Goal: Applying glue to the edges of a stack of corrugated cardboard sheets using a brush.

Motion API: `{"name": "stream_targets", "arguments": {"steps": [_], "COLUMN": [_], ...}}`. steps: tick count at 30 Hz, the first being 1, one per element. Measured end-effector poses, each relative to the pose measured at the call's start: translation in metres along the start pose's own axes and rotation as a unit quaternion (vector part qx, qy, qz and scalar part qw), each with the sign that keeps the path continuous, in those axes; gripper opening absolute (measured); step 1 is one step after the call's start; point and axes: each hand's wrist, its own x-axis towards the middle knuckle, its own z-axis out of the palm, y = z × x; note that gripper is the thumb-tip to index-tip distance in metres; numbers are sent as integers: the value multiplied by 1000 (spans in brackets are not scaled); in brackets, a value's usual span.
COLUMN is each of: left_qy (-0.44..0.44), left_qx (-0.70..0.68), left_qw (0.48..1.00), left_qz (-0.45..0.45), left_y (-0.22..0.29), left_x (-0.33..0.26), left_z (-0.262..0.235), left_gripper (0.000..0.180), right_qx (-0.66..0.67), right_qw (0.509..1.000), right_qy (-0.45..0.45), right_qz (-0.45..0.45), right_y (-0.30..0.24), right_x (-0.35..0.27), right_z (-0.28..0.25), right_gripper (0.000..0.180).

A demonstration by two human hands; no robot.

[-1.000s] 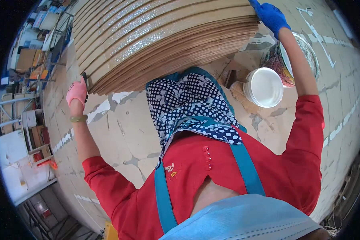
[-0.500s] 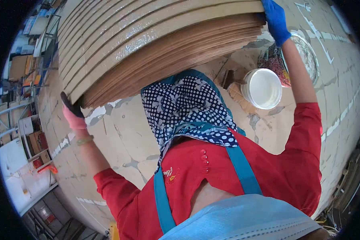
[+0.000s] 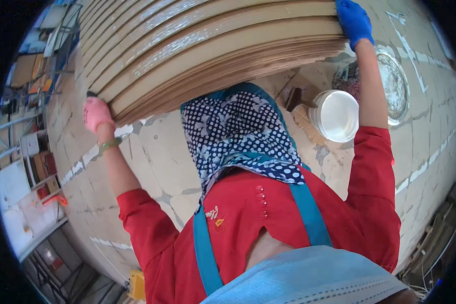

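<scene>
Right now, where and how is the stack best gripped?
Probably by both ends of the stack, left hand from the left, right hand from the right: it is wide, and its many thin layers might slide apart if held at one end.

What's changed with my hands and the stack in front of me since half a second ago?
Your pink-gloved left hand has moved away from your body, and the brown front edge of the stack shows as a narrower band. Nothing was clearly taken up or let go. Your blue-gloved right hand is still at the right end, and the white bucket stands where it did.
</scene>
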Motion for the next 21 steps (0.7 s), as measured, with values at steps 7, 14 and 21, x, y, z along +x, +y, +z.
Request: {"name": "stream_targets", "arguments": {"steps": [7,14,21], "left_qy": [13,-294,-219], "left_qx": [58,-204,-39], "left_qw": [993,934,972], "left_qz": [100,-8,78], "left_y": [-38,-54,-18], "left_x": [14,-14,-3], "left_z": [-19,-34,-68], "left_gripper": [53,54,49], "right_qx": [164,-3,113], "right_qw": [984,977,966], "right_qy": [-70,-184,-184], "right_qz": [17,-109,-143], "right_y": [7,63,55], "right_x": [4,5,25], "right_z": [-15,-16,-46], "right_gripper": [57,42,52]}}
